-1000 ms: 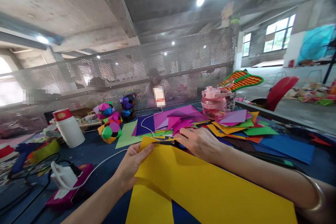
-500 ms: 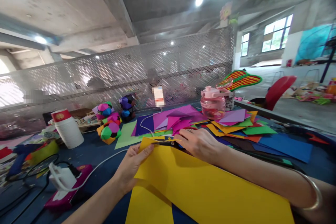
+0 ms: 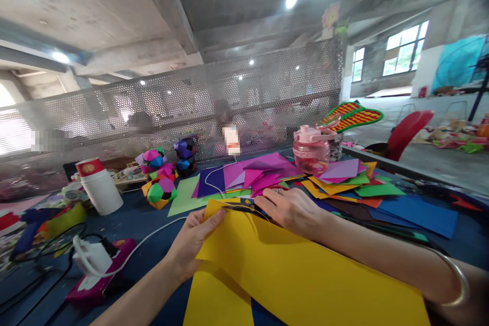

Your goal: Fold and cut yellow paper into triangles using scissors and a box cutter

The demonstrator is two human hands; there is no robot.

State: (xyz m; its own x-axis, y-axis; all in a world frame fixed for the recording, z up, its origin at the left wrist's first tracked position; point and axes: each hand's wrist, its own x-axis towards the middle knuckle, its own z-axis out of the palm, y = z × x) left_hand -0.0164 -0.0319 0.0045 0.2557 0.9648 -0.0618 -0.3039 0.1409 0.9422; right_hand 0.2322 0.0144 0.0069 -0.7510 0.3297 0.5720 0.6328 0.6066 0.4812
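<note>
Fingers of the right hand (image 3: pixel 286 208) grip and mostly hide the dark-bladed scissors (image 3: pixel 246 208). The left hand (image 3: pixel 196 237) pinches the large yellow paper sheet (image 3: pixel 298 265), cropped below; the thin yellow strip (image 3: pixel 263 214) now curls lower.

Behind the paper sheet (image 3: pixel 305 265), the bottle (image 3: pixel 310 152) stands right of the cups (image 3: pixel 101 191).

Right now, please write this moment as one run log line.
left hand: holds yellow paper | right hand: holds scissors at its edge | nearby: pink bottle, cups, power strip
</note>
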